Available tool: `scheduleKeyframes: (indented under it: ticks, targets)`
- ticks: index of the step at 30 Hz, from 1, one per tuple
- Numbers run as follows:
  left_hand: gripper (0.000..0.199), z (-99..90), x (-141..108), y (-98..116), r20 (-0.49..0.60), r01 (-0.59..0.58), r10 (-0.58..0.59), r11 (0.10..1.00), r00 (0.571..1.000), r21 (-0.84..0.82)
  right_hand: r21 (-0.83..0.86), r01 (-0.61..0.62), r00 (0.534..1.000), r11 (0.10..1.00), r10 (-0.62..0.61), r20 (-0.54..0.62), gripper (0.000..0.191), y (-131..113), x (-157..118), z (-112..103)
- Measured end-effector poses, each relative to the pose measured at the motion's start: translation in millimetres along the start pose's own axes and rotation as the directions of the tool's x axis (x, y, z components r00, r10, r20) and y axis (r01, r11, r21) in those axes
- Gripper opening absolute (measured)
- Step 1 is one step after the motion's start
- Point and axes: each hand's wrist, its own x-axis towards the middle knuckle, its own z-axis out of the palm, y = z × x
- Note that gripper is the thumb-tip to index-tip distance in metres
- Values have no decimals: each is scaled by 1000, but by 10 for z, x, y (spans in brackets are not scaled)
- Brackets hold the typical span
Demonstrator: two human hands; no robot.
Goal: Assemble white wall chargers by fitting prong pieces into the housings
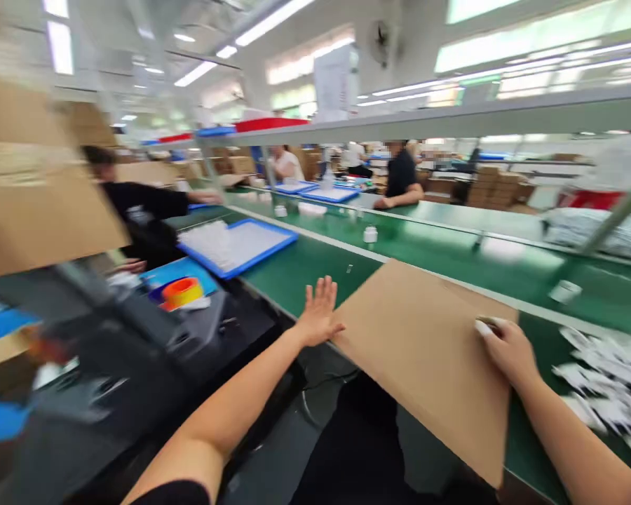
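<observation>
A flat brown cardboard sheet (421,351) lies on the green work surface in front of me, its near corner jutting over the edge. My left hand (318,315) is at its left corner, fingers spread and raised, with nothing held. On the sheet's right side rests my right hand (507,347), its fingers curled around a small white and dark object (486,326) that I cannot identify.
Many white pieces (610,379) are heaped at the right. A blue-rimmed tray (236,245) stands beyond my left hand, and an orange tape roll (183,292) lies at left. White items sit on the green belt (431,242). A person in black is at left.
</observation>
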Motion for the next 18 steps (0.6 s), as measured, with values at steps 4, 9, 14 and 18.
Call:
scheduleKeyframes:
  ticks: [4,9,14,18]
  targets:
    - [113,138,111,-104,56,-88,83,990,995,109,195,-185,983,963,179,47,30,194,-180,-80]
    - [107,218,-123,-168,9,-130,130,980,991,151,322,-239,971,916,234,54,32,198,-191,13]
    - [105,210,-216,-275,27,-165,164,985,986,48,163,-204,966,965,225,-124,36,423,-183,-155]
    - [95,183,-223,-232,8,-168,168,986,986,7,-251,-352,907,902,263,-328,42,666,-113,-373]
